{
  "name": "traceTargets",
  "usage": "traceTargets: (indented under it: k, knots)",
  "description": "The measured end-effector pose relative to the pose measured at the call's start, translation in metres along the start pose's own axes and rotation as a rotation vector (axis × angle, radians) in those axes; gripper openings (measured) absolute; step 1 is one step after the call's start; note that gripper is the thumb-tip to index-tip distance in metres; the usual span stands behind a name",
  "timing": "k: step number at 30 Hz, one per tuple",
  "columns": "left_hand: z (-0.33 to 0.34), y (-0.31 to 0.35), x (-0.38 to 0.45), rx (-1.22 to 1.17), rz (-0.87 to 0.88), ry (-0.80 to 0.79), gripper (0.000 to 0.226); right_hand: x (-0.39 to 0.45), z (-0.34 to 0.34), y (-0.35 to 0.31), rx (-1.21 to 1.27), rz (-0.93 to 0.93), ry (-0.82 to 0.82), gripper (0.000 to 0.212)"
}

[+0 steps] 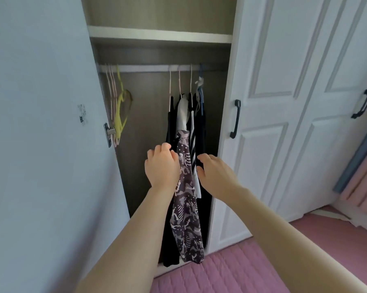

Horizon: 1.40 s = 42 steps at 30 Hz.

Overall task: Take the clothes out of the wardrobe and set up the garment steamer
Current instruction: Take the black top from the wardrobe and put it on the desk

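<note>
The wardrobe stands open, with a white rail (148, 68) across its top. Several garments hang at the rail's right end: black clothes (201, 132), a white top (182, 115) and a long purple patterned garment (185, 210) in front. My left hand (161, 166) is at the left side of the patterned garment, fingers curled against the black cloth behind it. My right hand (214, 174) reaches in from the right with fingers relaxed, touching the black and striped cloth. No garment steamer is in view.
Empty pink and yellow hangers (119, 106) hang at the rail's left end. The open left door (41, 123) is close on my left; a shut white door with a black handle (236, 119) is on my right. A shelf (159, 35) sits above the rail. Pink bedding (231, 271) lies below.
</note>
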<state>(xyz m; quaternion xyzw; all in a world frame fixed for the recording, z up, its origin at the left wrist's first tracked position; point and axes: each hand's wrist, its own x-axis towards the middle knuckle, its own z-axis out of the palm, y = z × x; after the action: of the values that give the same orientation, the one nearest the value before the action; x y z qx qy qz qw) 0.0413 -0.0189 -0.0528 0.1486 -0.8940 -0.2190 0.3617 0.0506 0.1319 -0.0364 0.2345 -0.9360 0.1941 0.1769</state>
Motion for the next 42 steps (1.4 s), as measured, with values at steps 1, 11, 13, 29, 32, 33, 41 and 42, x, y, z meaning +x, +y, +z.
traceTargets:
  k: [1,11,13,29,32,33,41,42]
  knots:
    - [0.002,0.001,0.01,-0.009,-0.012,0.001,0.027,0.012,-0.001,0.001,0.007,-0.006,0.002,0.036]
    - [0.013,-0.008,0.098,-0.144,-0.204,-0.132,0.027,0.128,-0.016,-0.008,0.216,0.046,-0.038,0.027]
    - [0.013,-0.007,0.113,-0.141,-0.188,-0.141,0.027,0.146,-0.014,-0.013,0.279,0.091,-0.047,0.027]
    - [0.05,-0.016,0.16,-0.1,-0.078,-0.253,0.021,0.243,0.04,-0.015,0.396,0.331,-0.104,0.033]
    - [0.052,-0.018,0.174,-0.181,-0.101,-0.259,0.028,0.248,0.041,-0.011,0.447,0.372,-0.058,0.033]
    - [0.052,-0.02,0.179,-0.193,-0.105,-0.259,0.03,0.25,0.043,-0.01,0.456,0.389,-0.036,0.036]
    - [0.05,-0.035,0.203,-0.237,-0.142,-0.261,0.026,0.257,0.053,-0.004,0.436,0.41,0.052,0.03]
    - [0.053,-0.034,0.203,-0.263,-0.152,-0.272,0.025,0.258,0.055,-0.002,0.443,0.411,0.058,0.029]
